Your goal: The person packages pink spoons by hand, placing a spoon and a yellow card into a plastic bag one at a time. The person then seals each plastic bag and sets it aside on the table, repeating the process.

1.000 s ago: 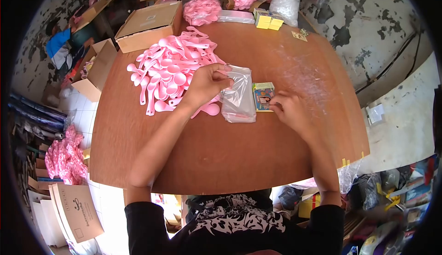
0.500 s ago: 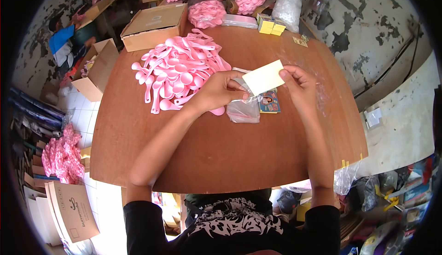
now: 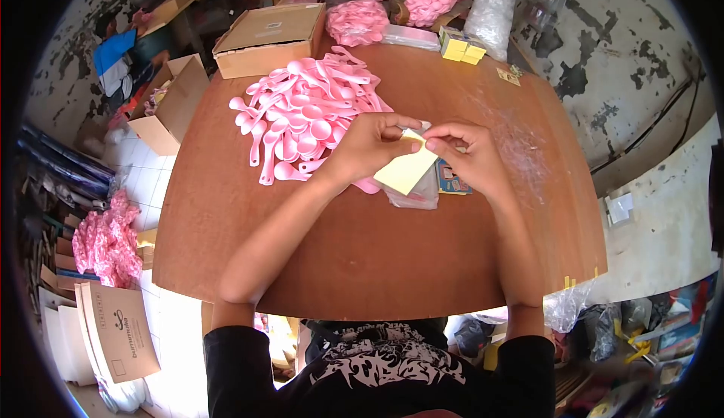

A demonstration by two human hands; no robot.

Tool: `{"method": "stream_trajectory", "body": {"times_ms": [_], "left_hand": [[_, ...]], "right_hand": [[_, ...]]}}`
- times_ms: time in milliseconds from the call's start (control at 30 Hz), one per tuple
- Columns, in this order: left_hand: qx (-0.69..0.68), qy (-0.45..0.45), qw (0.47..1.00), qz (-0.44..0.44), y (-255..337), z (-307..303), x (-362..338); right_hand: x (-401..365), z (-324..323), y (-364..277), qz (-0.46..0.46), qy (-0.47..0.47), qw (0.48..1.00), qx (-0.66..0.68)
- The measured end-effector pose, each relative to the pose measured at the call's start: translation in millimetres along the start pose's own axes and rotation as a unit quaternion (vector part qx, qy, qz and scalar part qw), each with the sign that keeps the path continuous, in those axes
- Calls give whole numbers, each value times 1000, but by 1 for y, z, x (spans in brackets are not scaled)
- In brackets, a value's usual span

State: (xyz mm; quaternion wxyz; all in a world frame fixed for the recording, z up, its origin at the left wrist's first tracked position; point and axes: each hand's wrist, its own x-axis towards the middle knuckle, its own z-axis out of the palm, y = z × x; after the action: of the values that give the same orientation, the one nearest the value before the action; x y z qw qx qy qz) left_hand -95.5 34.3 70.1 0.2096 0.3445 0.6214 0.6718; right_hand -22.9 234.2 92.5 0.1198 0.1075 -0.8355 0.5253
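A pale yellow card (image 3: 404, 171) hangs tilted between my hands, above the table. My left hand (image 3: 373, 146) is closed, its thumb and fingers pinching the card's upper part. At the card's top corner, the fingertips of my right hand (image 3: 469, 154) are pinched together. Beneath the card lies a clear plastic bag (image 3: 416, 199), partly covered by it. Printed cards (image 3: 453, 180) with a blue design rest beside the bag, below my right hand. Left of my hands spreads a big heap of pink plastic spoons (image 3: 305, 112).
A closed cardboard box (image 3: 270, 32) stands behind the spoons on the brown table (image 3: 362, 259). Along the back are bagged pink spoons (image 3: 357, 23), small yellow boxes (image 3: 461, 46) and a clear plastic sack (image 3: 490, 26). A person (image 3: 115, 59) sits far left, near an open carton (image 3: 170, 107).
The yellow card has come down and left, and turned to slant lower. My right hand has moved left, close to my left hand. The view has shifted slightly.
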Motion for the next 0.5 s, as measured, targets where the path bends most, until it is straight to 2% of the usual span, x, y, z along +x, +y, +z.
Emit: {"method": "stream_trajectory", "body": {"times_ms": [67,100,200,433,500], "left_hand": [[-5,7,1000,2,0,0,1],[-5,7,1000,1,0,0,1],[-5,11,1000,-4,-5,2,0],[32,29,997,57,-17,7,3],[46,15,997,68,-18,9,4]], "right_hand": [[0,0,4,-89,-42,993,-69],[0,-1,3,-55,-65,995,-54],[-1,0,6,-44,-61,996,-49],[-5,4,21,3,-120,993,-4],[-5,0,22,16,-195,976,-100]]}}
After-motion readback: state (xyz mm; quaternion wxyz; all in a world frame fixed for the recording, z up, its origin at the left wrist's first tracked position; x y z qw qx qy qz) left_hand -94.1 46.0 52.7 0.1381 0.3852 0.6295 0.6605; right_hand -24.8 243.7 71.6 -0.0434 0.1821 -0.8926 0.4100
